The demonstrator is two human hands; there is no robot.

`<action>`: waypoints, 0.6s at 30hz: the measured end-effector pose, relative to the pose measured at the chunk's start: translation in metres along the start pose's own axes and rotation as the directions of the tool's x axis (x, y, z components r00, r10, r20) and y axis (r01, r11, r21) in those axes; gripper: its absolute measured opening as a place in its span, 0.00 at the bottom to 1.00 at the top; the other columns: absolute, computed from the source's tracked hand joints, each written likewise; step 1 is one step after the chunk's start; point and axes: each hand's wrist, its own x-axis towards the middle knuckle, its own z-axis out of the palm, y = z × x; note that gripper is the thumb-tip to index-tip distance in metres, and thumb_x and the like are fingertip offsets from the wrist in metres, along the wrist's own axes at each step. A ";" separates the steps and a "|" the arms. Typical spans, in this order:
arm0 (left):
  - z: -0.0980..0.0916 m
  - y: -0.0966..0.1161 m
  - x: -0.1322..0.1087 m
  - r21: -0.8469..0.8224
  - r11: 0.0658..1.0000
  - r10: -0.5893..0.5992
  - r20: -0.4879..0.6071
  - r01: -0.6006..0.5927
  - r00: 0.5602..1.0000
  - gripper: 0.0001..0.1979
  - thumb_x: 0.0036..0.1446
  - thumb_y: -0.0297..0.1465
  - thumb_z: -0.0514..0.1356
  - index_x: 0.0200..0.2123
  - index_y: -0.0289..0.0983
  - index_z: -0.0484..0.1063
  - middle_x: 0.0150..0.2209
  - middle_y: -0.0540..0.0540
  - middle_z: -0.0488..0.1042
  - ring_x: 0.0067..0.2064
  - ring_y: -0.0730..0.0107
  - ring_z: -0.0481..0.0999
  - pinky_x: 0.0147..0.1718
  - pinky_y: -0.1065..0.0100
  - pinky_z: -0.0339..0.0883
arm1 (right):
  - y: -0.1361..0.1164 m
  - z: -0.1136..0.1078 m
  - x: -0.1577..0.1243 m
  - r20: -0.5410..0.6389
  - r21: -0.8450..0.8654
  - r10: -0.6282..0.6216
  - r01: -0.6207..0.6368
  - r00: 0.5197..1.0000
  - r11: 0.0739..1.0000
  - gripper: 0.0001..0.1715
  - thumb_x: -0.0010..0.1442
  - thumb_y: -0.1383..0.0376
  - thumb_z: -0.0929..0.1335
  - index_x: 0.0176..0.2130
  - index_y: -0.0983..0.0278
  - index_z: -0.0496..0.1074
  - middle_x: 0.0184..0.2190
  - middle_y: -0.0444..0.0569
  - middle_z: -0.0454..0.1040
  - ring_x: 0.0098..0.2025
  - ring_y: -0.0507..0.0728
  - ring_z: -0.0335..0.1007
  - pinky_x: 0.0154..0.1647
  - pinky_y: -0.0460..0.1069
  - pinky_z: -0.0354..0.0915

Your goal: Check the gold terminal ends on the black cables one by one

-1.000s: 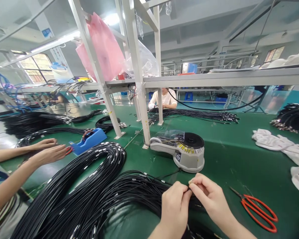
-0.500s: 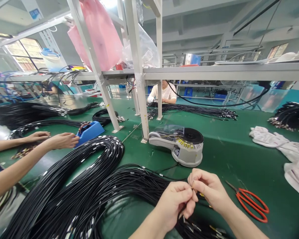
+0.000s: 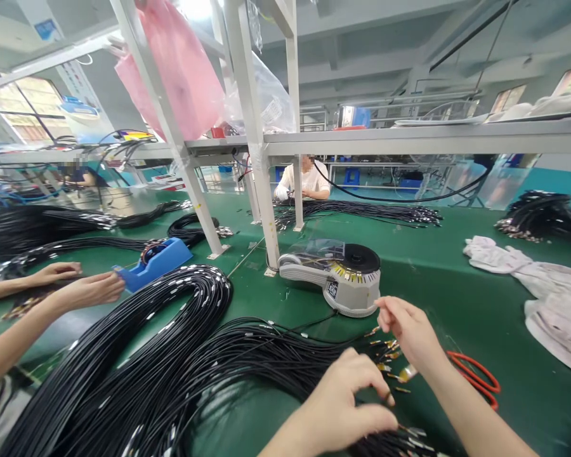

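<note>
My left hand (image 3: 345, 406) hovers palm down over the cable ends at the bottom, thumb apart from its curled fingers. Something small and dark shows at its fingertips, too small to name. Beside the grey carousel tape dispenser (image 3: 356, 292), my right hand (image 3: 412, 333) is raised with its fingers bent and thumb and index tips slightly apart; I see nothing between them. Below and left of it lie metal-tipped cable ends with yellow tape (image 3: 385, 367). They belong to a bundle of black cables (image 3: 266, 355) stretching left. Red-handled scissors (image 3: 476, 371) lie partly behind my right forearm.
At the left, a co-worker's hands (image 3: 92, 289) are beside a blue tape dispenser (image 3: 157, 270). A looped black cable bundle (image 3: 204, 285) covers the left front. White shelf posts (image 3: 265, 209) rise mid-table. White gloves (image 3: 547, 285) lie right; another person (image 3: 309, 181) sits across.
My hands have separated: the right moved up towards the grey dispenser, the left turned palm down over the cable ends. The co-worker's near hand moved left from the blue dispenser. The view shifted slightly right.
</note>
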 end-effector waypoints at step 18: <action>0.035 -0.036 -0.004 0.661 0.732 -0.039 0.281 -0.164 0.959 0.04 0.52 0.32 0.58 0.30 0.38 0.68 0.31 0.47 0.70 0.31 0.66 0.71 0.26 0.69 0.63 | -0.035 0.033 0.032 -0.048 -0.031 0.037 -0.039 0.998 0.999 0.12 0.45 0.61 0.72 0.21 0.65 0.67 0.11 0.35 0.57 0.14 0.46 0.51 0.18 0.46 0.52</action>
